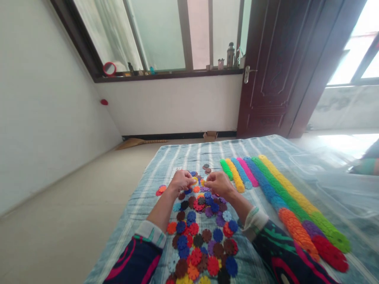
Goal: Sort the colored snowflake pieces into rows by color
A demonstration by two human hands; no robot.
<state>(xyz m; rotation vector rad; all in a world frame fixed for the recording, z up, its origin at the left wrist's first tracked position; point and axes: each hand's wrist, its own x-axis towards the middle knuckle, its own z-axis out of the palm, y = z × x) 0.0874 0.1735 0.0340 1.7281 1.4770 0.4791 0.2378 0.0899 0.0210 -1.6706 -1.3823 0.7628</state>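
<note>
Several rows (281,191) are laid by colour, mixed discs (196,256) are unsorted, and yellow discs (195,180) are pinched by left hand (181,180) and right hand (219,184).

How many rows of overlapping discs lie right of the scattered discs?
7. Left to right at the far end: short green row, short yellow-orange row, short light-blue row, short pink row, then long blue row, long green row and long yellow row. None seems hidden.

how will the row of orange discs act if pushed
The row of orange discs would probably spread, since they seem overlapped, not locked together. They look thin, so likely light. Leaning low on the striped cloth, they seem unlikely to roll.
</note>
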